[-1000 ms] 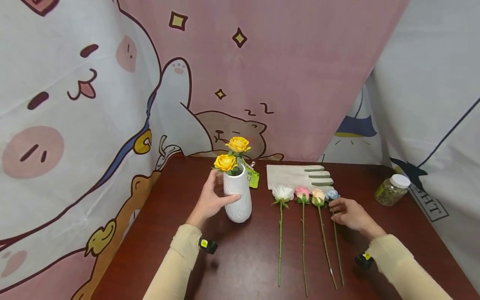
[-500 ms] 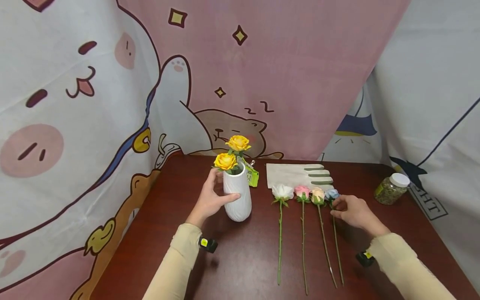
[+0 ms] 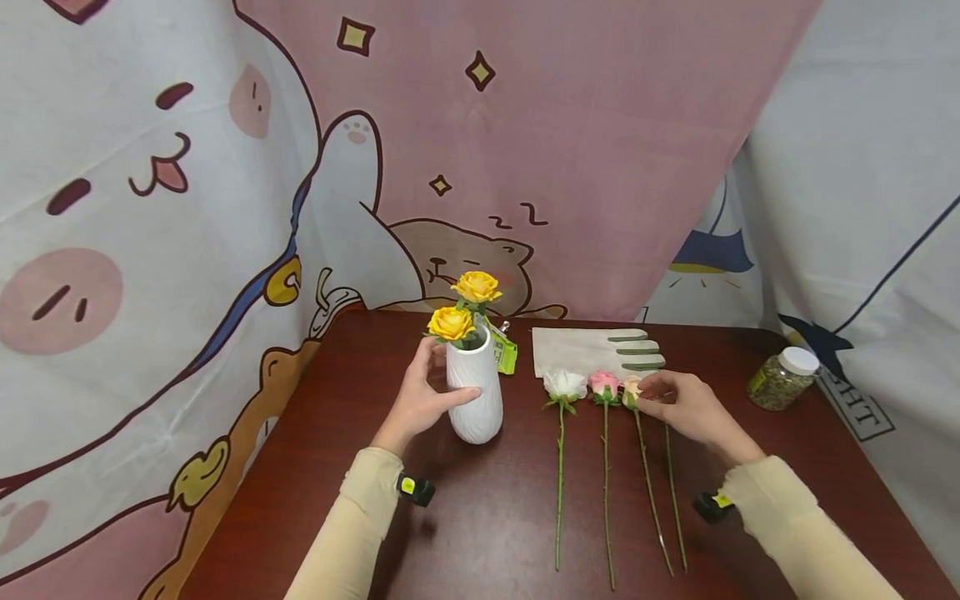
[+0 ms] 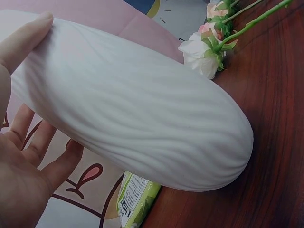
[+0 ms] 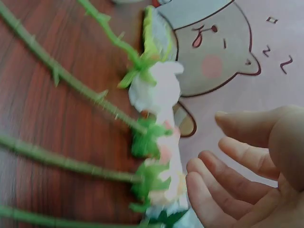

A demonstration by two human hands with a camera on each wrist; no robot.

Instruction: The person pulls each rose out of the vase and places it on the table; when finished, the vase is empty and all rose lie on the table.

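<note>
Two yellow roses (image 3: 477, 287) stand in the vase (image 3: 482, 412) my left hand (image 3: 422, 402) grips; four flowers (image 3: 604, 385) seem left — my right hand (image 3: 693, 408), fingers loosely spread, pinches none.

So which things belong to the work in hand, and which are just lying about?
Likely part of the work:
vase, held by the left hand
yellow roses, in the vase
white rose
pink rose
blue rose
peach rose, by the right hand

Apparently just lying about:
glove
jar
green packet
</note>
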